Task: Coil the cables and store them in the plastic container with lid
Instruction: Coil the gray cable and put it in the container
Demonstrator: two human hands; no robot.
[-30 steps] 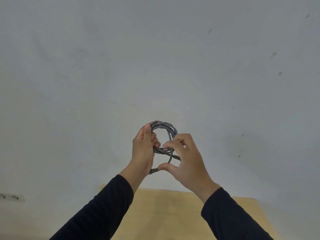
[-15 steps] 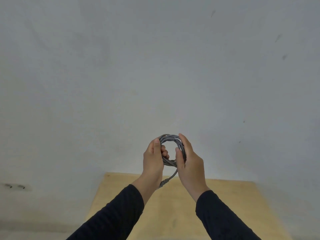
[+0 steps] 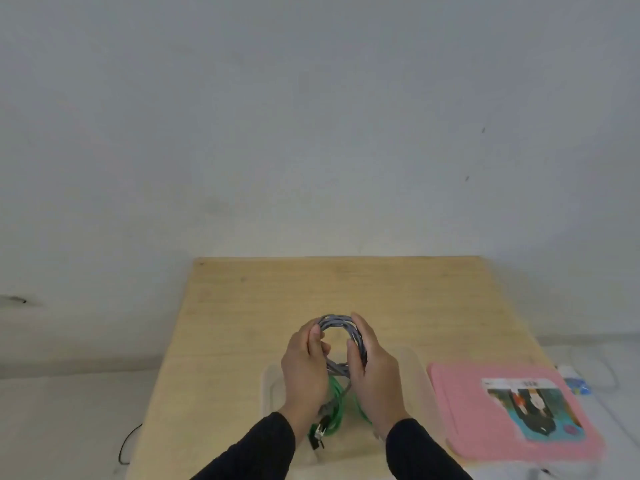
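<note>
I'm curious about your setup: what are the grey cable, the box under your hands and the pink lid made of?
Grey cable: seemingly braided fabric sheath, matte, with a woven two-tone pattern. Container: likely translucent plastic, since the wooden table shows through its walls. Pink lid: probably smooth opaque plastic with a printed label; blur leaves its finish uncertain.

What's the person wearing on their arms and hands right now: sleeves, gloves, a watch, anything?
Both arms wear long, plain black sleeves ending at the wrists. The left hand and right hand are bare: no gloves, rings or watch show. No markings are visible on the sleeves.
</note>
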